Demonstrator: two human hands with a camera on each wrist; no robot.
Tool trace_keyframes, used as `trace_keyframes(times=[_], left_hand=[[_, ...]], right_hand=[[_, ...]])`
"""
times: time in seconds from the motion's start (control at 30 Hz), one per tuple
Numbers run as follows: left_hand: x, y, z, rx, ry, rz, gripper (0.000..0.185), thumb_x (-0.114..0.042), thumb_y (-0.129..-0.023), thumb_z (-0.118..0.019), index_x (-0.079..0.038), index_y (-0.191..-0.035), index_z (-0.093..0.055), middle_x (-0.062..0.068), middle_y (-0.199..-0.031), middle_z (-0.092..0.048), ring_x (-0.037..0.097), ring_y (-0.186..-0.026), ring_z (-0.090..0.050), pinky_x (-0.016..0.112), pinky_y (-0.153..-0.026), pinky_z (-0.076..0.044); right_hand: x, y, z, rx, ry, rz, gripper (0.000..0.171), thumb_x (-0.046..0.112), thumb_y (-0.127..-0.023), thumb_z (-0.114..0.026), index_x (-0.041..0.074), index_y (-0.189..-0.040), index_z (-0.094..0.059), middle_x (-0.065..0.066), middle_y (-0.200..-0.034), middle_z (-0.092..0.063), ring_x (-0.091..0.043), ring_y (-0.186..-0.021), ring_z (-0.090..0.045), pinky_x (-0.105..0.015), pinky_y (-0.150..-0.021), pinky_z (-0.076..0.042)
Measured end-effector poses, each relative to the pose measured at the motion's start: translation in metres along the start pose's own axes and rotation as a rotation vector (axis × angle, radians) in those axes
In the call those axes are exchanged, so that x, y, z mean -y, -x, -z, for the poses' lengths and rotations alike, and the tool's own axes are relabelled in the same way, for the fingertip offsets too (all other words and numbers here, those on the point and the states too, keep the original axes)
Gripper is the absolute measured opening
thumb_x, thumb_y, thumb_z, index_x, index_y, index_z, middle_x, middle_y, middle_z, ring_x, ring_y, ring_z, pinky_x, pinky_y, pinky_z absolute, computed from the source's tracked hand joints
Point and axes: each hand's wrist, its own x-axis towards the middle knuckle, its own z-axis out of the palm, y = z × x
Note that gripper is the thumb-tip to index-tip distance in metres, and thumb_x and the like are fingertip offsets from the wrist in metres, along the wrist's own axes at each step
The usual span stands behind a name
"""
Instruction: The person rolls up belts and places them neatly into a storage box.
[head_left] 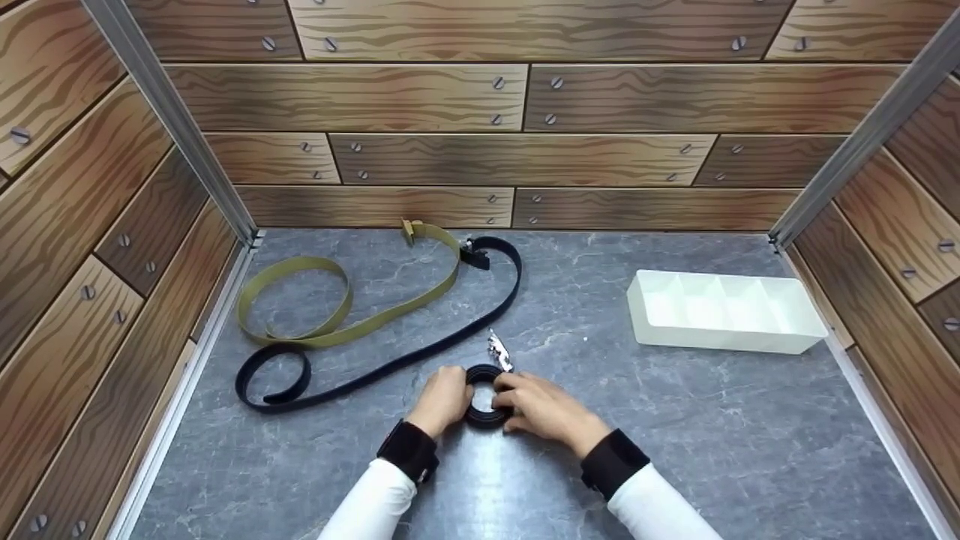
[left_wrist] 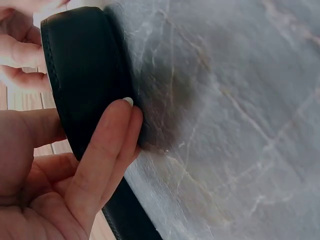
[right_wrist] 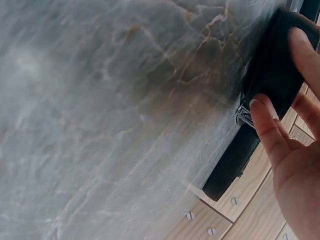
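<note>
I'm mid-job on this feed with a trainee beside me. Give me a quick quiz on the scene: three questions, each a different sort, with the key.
1. What are the left hand and right hand holding between them?
A) the olive strap
B) the coiled black belt
C) nothing
2. True or false: in the head view, the white tray is to the right of both hands.
3. How many compartments does the white tray show?

Key: 1. B; 2. True; 3. Four.
</note>
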Motion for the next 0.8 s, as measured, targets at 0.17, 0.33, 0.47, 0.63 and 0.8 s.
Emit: trace_keyframes(times=[0.17, 0.33, 0.47, 0.63, 0.8], left_hand=[[0.005, -0.002, 0.002, 0.037, 0.035, 0.015, 0.017, -0.007, -0.086, -0.067, -0.004, -0.071, -0.060, 0.013, -0.073, -0.064, 0.032, -0.069, -0.064, 0.047, -0.064, -0.051], [0.010, -0.005, 0.007, 0.115, 0.162, 0.081, 0.018, -0.012, -0.087, -0.067, -0.008, -0.070, -0.064, 0.004, -0.067, -0.062, 0.019, -0.059, -0.061, 0.035, -0.058, -0.050], [0.016, -0.005, 0.011, 0.220, 0.464, 0.127, 0.013, -0.004, -0.086, -0.063, 0.001, -0.076, -0.069, 0.010, -0.066, -0.063, 0.017, -0.048, -0.064, 0.031, -0.049, -0.054], [0.019, -0.004, 0.016, 0.325, 0.787, 0.205, 0.013, -0.001, -0.086, -0.061, 0.008, -0.083, -0.070, 0.010, -0.063, -0.060, 0.014, -0.041, -0.058, 0.030, -0.046, -0.053], [0.020, -0.005, 0.020, 0.349, 0.901, 0.222, 0.015, -0.004, -0.087, -0.060, 0.007, -0.084, -0.070, 0.006, -0.057, -0.059, 0.009, -0.038, -0.053, 0.024, -0.042, -0.048]], right_hand=[[0.002, 0.000, -0.004, -0.030, 0.055, 0.018, 0.035, 0.023, -0.075, -0.084, 0.019, -0.107, -0.069, -0.003, -0.124, -0.057, -0.025, -0.110, -0.056, -0.038, -0.095, -0.046], [0.001, 0.001, -0.001, -0.122, 0.091, 0.099, 0.036, 0.020, -0.074, -0.084, 0.015, -0.106, -0.067, -0.003, -0.120, -0.059, -0.026, -0.110, -0.057, -0.038, -0.095, -0.047], [0.000, 0.002, 0.007, -0.191, 0.091, 0.164, 0.042, 0.016, -0.075, -0.083, 0.012, -0.113, -0.066, -0.004, -0.121, -0.060, -0.026, -0.112, -0.057, -0.037, -0.096, -0.047], [0.002, 0.001, 0.023, -0.251, 0.100, 0.202, 0.049, 0.010, -0.074, -0.082, 0.009, -0.121, -0.065, -0.004, -0.122, -0.063, -0.024, -0.112, -0.059, -0.035, -0.096, -0.047], [0.009, 0.001, 0.041, -0.259, 0.115, 0.190, 0.046, 0.014, -0.080, -0.079, 0.012, -0.124, -0.064, -0.002, -0.121, -0.064, -0.021, -0.109, -0.061, -0.034, -0.094, -0.048]])
